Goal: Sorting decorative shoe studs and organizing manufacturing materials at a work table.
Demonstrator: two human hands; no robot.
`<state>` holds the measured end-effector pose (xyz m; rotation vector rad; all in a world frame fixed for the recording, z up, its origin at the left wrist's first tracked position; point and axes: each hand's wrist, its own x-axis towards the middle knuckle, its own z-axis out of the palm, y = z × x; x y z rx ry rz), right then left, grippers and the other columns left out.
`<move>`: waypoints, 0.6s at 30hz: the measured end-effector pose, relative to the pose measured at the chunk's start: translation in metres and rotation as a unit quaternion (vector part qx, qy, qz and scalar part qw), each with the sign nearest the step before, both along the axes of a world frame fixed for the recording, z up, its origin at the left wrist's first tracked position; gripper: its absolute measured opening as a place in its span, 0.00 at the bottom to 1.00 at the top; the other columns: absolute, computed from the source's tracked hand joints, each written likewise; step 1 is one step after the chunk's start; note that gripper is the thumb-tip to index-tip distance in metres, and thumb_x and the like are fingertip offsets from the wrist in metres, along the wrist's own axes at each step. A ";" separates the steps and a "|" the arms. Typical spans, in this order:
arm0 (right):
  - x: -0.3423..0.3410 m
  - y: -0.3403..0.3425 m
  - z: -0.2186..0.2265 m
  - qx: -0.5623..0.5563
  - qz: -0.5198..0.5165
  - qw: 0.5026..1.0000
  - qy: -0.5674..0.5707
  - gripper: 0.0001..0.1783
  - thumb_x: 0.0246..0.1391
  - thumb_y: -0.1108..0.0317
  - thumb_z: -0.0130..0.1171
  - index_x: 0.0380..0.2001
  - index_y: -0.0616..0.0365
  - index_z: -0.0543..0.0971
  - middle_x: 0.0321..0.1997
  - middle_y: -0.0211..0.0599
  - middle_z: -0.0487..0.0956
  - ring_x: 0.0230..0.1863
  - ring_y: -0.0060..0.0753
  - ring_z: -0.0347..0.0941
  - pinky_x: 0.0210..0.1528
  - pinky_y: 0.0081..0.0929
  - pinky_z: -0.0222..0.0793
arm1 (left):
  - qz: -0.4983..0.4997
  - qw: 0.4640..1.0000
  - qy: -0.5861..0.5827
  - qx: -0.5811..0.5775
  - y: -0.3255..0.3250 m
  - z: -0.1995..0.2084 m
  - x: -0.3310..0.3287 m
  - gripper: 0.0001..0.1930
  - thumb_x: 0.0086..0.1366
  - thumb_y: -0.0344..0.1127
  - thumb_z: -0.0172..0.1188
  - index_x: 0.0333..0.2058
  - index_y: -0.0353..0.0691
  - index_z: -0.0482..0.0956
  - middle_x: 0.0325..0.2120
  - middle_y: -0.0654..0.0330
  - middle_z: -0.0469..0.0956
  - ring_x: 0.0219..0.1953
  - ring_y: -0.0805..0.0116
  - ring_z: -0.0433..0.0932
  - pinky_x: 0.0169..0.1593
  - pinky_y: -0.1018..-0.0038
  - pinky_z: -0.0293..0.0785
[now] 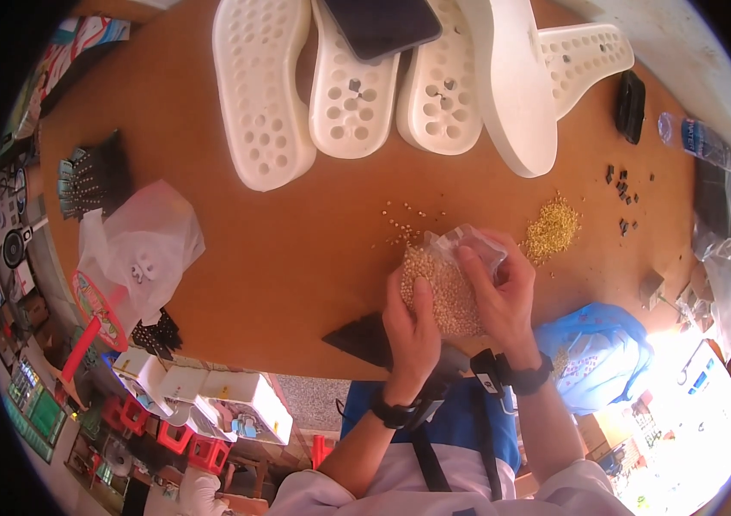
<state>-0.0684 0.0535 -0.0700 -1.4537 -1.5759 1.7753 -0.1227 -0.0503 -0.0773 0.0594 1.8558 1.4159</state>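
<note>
A clear plastic bag of small beige beads (444, 297) is held up between my hands over the near part of the brown table. My left hand (412, 331) wraps its lower left side, with the thumb on the front. At the upper right, my right hand (504, 297) grips the loose, crumpled mouth of the bag, its thumb against the plastic. Whether the mouth is parted I cannot tell. A few loose beads (404, 230) lie on the table just beyond the bag. To the right of my right hand is a heap of tiny gold-coloured pieces (553, 228).
Several white shoe soles (284, 168) lie along the far side, with a dark smartphone (387, 26) on top. Small black pieces (623, 185), a black case (630, 107) and a plastic bottle (705, 142) are at right. A whitish plastic bag (155, 228) sits left, a blue bag (597, 344) near right.
</note>
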 end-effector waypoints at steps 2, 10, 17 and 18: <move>0.001 0.001 0.000 -0.012 0.016 1.000 -0.011 0.13 0.58 0.71 0.60 0.45 0.65 0.76 0.29 0.31 0.81 0.27 0.10 0.70 0.26 0.14 0.65 | 0.004 1.000 0.004 -0.002 0.001 0.000 0.001 0.16 0.75 0.40 0.42 0.48 0.32 0.69 0.40 0.57 0.74 0.42 0.72 0.71 0.47 0.74 0.68; 0.001 0.001 0.000 -0.003 0.015 1.000 -0.022 0.12 0.59 0.70 0.60 0.44 0.65 0.76 0.28 0.30 0.81 0.26 0.10 0.69 0.26 0.14 0.65 | 0.015 1.000 0.028 0.000 0.002 -0.007 0.005 0.16 0.75 0.40 0.42 0.48 0.32 0.69 0.40 0.56 0.74 0.42 0.71 0.71 0.48 0.74 0.68; 0.000 0.000 -0.004 0.016 0.004 1.000 -0.013 0.12 0.59 0.70 0.60 0.43 0.65 0.76 0.29 0.30 0.81 0.26 0.10 0.69 0.26 0.14 0.65 | 0.016 1.000 0.019 -0.009 0.004 -0.003 0.005 0.16 0.75 0.40 0.42 0.49 0.31 0.69 0.41 0.56 0.74 0.42 0.71 0.71 0.48 0.73 0.68; 0.000 0.000 -0.003 0.015 0.004 1.000 -0.013 0.12 0.59 0.70 0.60 0.43 0.65 0.76 0.29 0.30 0.81 0.26 0.10 0.69 0.26 0.14 0.65 | 0.019 1.000 0.018 -0.012 0.004 -0.003 0.005 0.16 0.75 0.39 0.42 0.48 0.31 0.69 0.40 0.56 0.74 0.42 0.70 0.71 0.48 0.73 0.68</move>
